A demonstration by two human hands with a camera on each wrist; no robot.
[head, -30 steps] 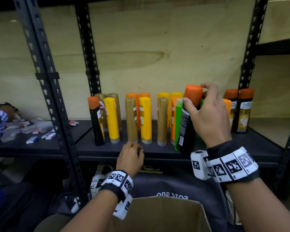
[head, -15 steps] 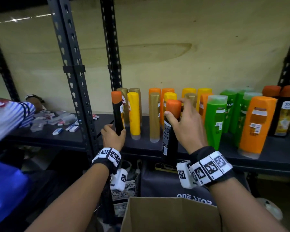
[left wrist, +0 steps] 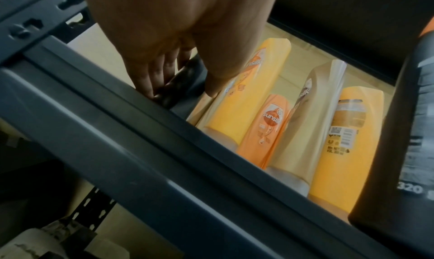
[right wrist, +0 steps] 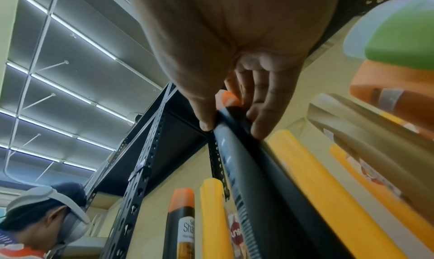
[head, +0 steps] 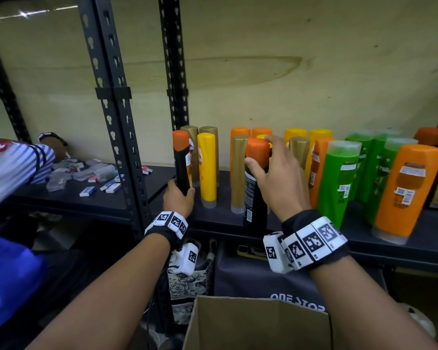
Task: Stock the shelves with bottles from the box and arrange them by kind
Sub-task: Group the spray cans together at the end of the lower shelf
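Observation:
Two black bottles with orange caps are in my hands at the dark shelf [head: 238,221]. My left hand [head: 178,198] grips the lower part of one black bottle [head: 181,162] standing at the shelf's left end; in the left wrist view my left hand [left wrist: 178,73] curls round its dark body [left wrist: 175,88]. My right hand [head: 276,178] holds the other black bottle [head: 254,198] near its orange cap, upright at the shelf's front edge. The right wrist view shows my right hand [right wrist: 232,118] pinching that bottle [right wrist: 253,170] just below the cap. Yellow [head: 207,168], gold [head: 239,173], orange and green [head: 336,183] bottles stand in rows behind.
A cardboard box [head: 250,322] sits open below the shelf, in front of a dark bag. A black upright post [head: 116,117] borders the shelf on the left. Another person [head: 13,162] reaches over small packets [head: 86,190] on the neighbouring shelf. An orange bottle [head: 405,190] stands at front right.
My right hand has carried its black bottle leftward from the green bottles to the gold and yellow ones. My left hand left the shelf edge and took hold of the leftmost black bottle.

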